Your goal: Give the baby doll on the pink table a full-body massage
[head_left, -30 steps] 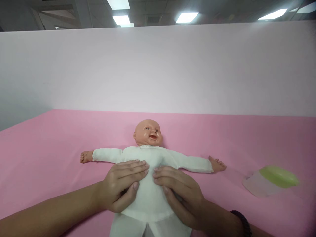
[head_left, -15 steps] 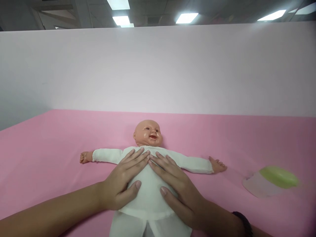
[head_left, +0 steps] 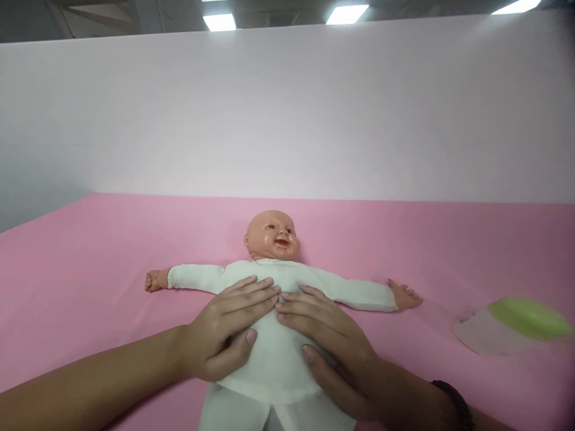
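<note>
My left hand: flat on the chest of the doll, fingertips lower than a moment ago. Doll: face up on pink surface, legs cut off below. My right hand: flat, likewise lower. Green-topped container: blurred.

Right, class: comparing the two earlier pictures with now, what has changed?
The left hand and right hand slid up the doll toward its head, then back down. Nothing was grasped or let go. The doll and green-topped container stayed put on the pink surface; the view shifted slightly.
</note>
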Demonstrator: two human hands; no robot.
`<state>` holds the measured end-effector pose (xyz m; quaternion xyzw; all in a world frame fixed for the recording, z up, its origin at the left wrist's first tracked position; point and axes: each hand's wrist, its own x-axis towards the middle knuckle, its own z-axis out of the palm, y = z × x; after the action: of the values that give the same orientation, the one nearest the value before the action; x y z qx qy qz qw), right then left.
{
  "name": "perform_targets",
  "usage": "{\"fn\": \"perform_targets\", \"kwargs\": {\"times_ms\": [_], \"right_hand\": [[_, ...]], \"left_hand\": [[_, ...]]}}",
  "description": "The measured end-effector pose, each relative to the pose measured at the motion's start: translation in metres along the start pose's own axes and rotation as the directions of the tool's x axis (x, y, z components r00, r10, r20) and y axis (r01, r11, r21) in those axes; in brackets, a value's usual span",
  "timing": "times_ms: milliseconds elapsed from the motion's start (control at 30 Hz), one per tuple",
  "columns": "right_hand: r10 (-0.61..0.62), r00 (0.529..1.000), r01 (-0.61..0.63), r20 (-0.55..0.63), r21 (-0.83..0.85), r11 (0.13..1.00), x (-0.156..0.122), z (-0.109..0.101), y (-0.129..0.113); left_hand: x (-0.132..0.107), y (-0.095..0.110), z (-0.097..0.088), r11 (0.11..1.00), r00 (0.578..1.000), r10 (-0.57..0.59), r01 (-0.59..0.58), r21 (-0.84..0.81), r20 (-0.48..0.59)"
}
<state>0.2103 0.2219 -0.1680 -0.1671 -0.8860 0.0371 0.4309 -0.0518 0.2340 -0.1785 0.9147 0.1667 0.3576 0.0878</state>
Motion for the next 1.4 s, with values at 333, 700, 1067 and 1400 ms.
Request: {"fn": "perform_targets", "kwargs": {"times_ms": [333,700,1067,1400], "right_hand": [[0.115,0.99,-0.112,0.076,-0.051,0.992,-0.004,0.002,0.001],[0.224,0.974,-0.228,-0.042,-0.096,0.969,-0.006,0.01,0.001],[0.045,0.999,-0.043,-0.021,0.068,0.997,0.008,0.003,-0.001],[0.175,0.983,-0.174,0.063,-0.012,0.985,-0.002,0.006,0.002]], "left_hand": [[0.0,0.001,0.0,0.991,0.991,-0.132,0.133,-0.018,0.032],[0.0,0.002,0.001,0.991,0.99,-0.13,0.132,0.034,-0.048],[0.004,0.0,-0.003,0.996,0.996,0.088,-0.088,-0.01,-0.006],[0.001,0.003,-0.001,0.991,0.993,-0.111,0.108,0.077,0.04]]}}
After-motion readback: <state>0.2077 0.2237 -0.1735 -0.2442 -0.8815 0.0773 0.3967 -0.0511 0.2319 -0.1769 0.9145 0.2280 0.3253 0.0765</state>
